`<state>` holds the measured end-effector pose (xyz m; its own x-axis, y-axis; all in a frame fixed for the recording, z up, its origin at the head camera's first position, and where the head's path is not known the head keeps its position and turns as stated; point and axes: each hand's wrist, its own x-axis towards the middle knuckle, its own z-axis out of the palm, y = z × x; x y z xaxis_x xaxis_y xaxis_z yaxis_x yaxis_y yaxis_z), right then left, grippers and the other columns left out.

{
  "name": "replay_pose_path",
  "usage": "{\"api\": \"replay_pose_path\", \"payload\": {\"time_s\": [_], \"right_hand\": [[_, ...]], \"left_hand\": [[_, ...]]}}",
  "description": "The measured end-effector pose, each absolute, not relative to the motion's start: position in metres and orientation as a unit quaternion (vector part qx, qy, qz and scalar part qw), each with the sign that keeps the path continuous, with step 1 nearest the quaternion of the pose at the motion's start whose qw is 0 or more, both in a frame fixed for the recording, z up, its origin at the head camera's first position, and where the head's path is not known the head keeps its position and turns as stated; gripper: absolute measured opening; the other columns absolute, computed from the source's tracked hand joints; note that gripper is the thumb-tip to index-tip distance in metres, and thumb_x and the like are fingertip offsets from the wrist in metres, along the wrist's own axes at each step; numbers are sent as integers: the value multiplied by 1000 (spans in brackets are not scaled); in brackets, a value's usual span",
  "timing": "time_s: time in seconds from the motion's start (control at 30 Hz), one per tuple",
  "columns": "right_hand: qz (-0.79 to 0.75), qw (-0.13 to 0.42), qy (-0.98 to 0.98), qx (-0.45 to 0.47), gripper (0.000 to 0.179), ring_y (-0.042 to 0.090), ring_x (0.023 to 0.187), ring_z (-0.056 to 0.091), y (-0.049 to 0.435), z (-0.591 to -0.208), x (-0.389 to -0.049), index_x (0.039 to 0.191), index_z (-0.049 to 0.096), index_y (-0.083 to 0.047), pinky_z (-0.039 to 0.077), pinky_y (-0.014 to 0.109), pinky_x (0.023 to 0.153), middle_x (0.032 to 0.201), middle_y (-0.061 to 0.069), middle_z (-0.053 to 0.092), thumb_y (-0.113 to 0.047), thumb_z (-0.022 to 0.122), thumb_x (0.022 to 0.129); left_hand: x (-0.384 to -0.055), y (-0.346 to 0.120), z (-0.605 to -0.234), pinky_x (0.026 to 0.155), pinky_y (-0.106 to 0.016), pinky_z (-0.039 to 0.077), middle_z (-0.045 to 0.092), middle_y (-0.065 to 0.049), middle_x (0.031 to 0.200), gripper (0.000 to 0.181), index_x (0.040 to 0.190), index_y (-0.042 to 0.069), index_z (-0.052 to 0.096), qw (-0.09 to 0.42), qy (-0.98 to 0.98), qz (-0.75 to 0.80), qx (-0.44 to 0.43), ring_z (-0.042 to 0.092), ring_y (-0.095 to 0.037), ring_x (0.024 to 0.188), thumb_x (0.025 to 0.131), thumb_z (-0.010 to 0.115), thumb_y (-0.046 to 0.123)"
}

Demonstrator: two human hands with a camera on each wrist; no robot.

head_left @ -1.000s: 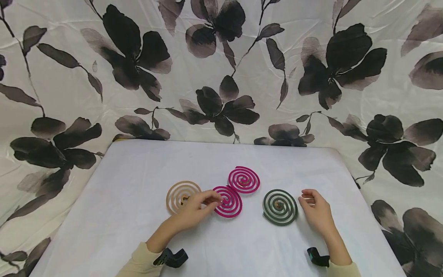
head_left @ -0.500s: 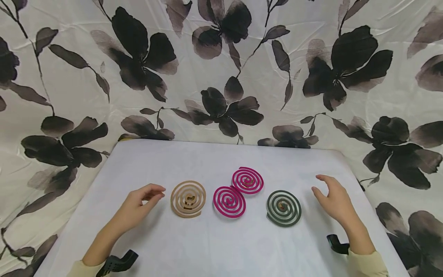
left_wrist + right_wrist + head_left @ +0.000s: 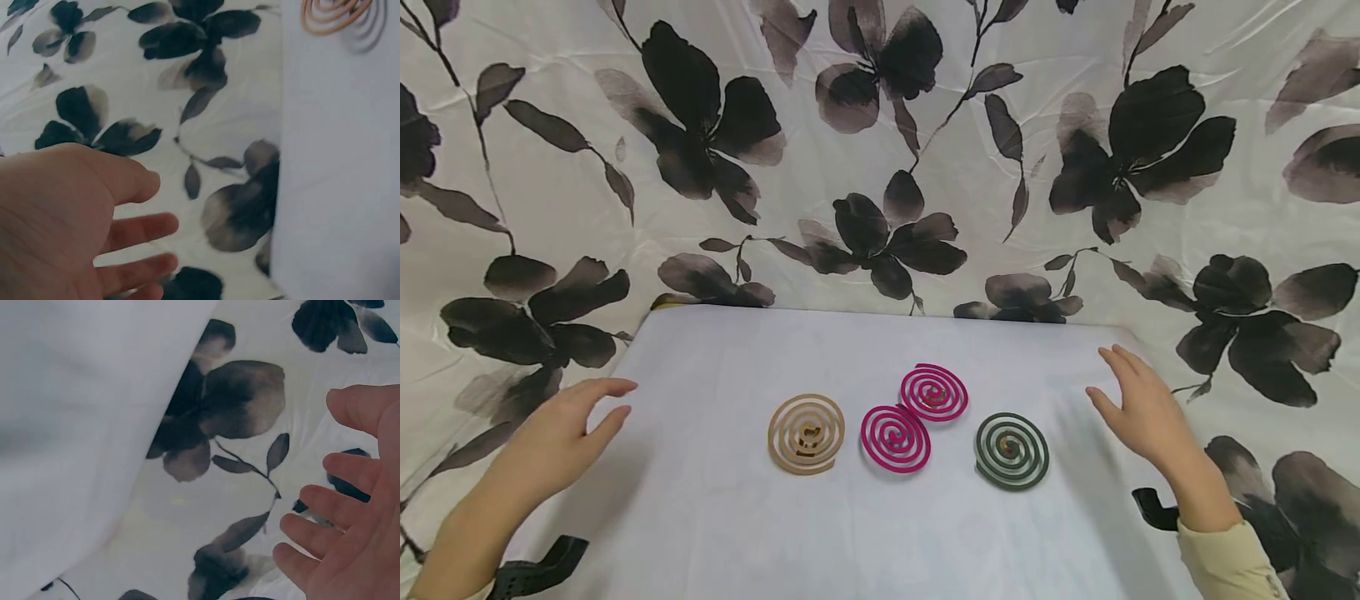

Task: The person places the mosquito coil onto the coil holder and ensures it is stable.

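Observation:
Four-part wording aside, several flat spiral coils, shaped like mosquito coils, lie on the white table. A tan coil [image 3: 806, 435] with dark marks at its centre is on the left; part of it shows as tan rings [image 3: 322, 30] in the left wrist view. Two magenta coils lie edge to edge in the middle, the nearer magenta coil [image 3: 895, 439] just left of the farther magenta coil [image 3: 934, 392]. To their right is a dark green coil [image 3: 1011, 451]. My left hand [image 3: 553, 433], fingers extended and holding nothing, is raised over the table's left side. My empty right hand [image 3: 1142, 408] is raised at the right side, fingers spread.
The white-covered table [image 3: 737, 542] ends at a floral cloth backdrop [image 3: 797, 183], which continues past both side edges. A black wrist device [image 3: 542, 568] sits on the left wrist and another black device [image 3: 1153, 510] on the right one.
My left hand has moved from over the tan and nearer magenta coils out to the far left. The right hand has moved away from the green coil, rightward and up. The coils keep their places.

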<state>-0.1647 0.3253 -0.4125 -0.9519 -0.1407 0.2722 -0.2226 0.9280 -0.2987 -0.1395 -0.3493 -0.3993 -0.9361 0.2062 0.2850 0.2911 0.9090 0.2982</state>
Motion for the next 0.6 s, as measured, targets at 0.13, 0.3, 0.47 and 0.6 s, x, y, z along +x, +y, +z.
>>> {"api": "replay_pose_path", "payload": {"time_s": [0.13, 0.3, 0.47, 0.6], "right_hand": [[142, 124, -978, 91, 69, 53, 129, 32, 332, -411, -164, 145, 33, 7, 26, 66, 100, 144, 36, 31, -17, 67, 90], [116, 150, -977, 97, 72, 56, 127, 32, 340, -422, -161, 145, 33, 8, 25, 67, 101, 143, 38, 32, -7, 70, 84], [104, 154, -979, 85, 75, 59, 129, 26, 349, -435, -159, 146, 31, 7, 20, 71, 100, 143, 38, 30, -8, 70, 83], [102, 133, -983, 81, 78, 58, 133, 18, 356, -444, -161, 148, 28, 4, 12, 72, 102, 146, 37, 26, -13, 70, 84]], "left_hand": [[-140, -362, -383, 81, -67, 38, 54, -32, 118, 41, 119, -3, 57, 172, -973, -99, -119, 49, -52, 105, 81, 72, 6], [-146, -369, -371, 86, -74, 33, 48, -35, 125, 57, 126, -3, 52, 213, -972, -35, -97, 42, -58, 115, 76, 75, 9], [-153, -368, -380, 93, -77, 21, 35, -36, 141, 70, 139, 3, 42, 178, -981, -25, -71, 25, -63, 126, 81, 74, 26], [-158, -369, -390, 98, -76, 14, 27, -36, 146, 78, 146, 7, 36, 157, -985, -25, -67, 19, -67, 126, 84, 71, 40]]}}
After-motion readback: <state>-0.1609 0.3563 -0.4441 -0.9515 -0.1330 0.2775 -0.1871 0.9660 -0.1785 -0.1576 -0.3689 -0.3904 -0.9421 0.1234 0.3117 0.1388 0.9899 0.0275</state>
